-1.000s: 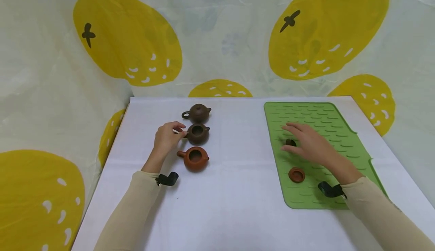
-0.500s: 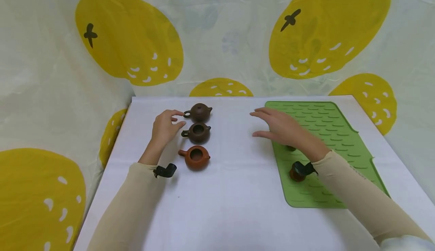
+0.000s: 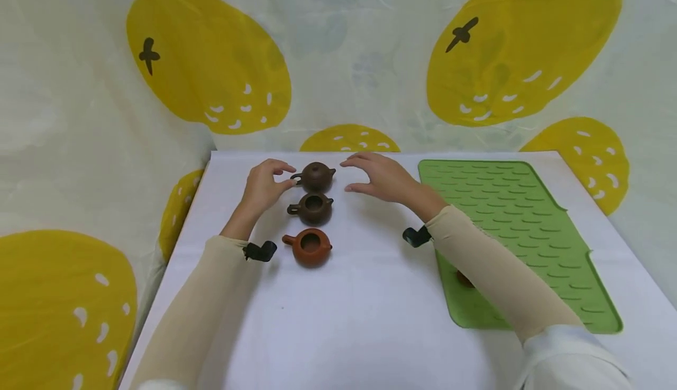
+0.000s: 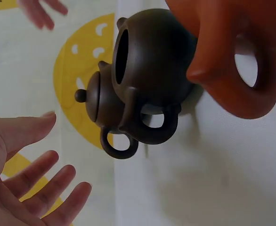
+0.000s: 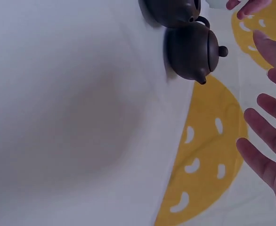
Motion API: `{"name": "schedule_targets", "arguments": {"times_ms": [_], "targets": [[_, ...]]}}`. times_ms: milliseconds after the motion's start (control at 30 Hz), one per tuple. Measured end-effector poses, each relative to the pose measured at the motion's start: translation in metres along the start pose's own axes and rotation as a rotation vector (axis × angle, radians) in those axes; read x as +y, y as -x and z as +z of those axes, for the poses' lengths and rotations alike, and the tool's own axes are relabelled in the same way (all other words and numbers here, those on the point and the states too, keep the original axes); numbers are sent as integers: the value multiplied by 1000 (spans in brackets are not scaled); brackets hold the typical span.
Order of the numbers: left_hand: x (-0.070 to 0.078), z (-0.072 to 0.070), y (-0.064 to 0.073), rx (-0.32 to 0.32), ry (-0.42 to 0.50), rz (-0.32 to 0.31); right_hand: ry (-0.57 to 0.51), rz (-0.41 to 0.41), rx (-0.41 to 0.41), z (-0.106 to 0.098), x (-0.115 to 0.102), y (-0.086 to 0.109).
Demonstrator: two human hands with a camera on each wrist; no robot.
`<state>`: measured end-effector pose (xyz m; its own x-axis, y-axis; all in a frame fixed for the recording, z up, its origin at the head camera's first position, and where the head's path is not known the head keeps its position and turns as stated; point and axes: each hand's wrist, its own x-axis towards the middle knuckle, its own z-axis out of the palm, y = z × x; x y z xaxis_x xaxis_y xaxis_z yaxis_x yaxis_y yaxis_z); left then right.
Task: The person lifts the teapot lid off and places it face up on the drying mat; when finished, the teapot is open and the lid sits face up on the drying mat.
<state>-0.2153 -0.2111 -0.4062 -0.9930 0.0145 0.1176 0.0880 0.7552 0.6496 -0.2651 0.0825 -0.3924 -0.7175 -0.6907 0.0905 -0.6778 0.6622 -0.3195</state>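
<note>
Three small clay teapots stand in a column on the white table. The farthest is a dark brown lidded teapot (image 3: 317,177). Close in front of it is a dark brown lidless teapot (image 3: 317,216), then a reddish-orange lidless teapot (image 3: 312,256). My left hand (image 3: 262,184) is beside the lidded teapot's handle, fingers spread; in the left wrist view a gap shows between the fingertips (image 4: 67,172) and that handle. On the spout side my right hand (image 3: 383,177) hovers with fingers apart, touching nothing. The right wrist view shows the lidded teapot (image 5: 192,51) apart from it.
A green ridged mat (image 3: 550,243) lies on the right of the table. On it a reddish lid (image 3: 464,279) is mostly hidden under my right sleeve (image 3: 486,266). A curtain with yellow fruit prints (image 3: 211,55) hangs behind the table.
My right hand has moved left from above the mat to the lidded teapot's spout side. My left hand has shifted from the middle teapot's handle to the lidded teapot's handle.
</note>
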Motion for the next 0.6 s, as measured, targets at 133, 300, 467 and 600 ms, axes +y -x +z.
{"name": "schedule_targets", "arguments": {"times_ms": [133,300,467,600], "targets": [[-6,5,-7,-20,3,-16,-10,-10,-6,11,-2,-24],[-12,10,-17,-40,15,3,-8,-11,-23,20,-3,-47],[-17,13,-24,-54,23,26,-5,-4,-32,29,-3,-63],[-22,16,-30,-63,17,28,-13,-7,-38,37,-4,-74]]}}
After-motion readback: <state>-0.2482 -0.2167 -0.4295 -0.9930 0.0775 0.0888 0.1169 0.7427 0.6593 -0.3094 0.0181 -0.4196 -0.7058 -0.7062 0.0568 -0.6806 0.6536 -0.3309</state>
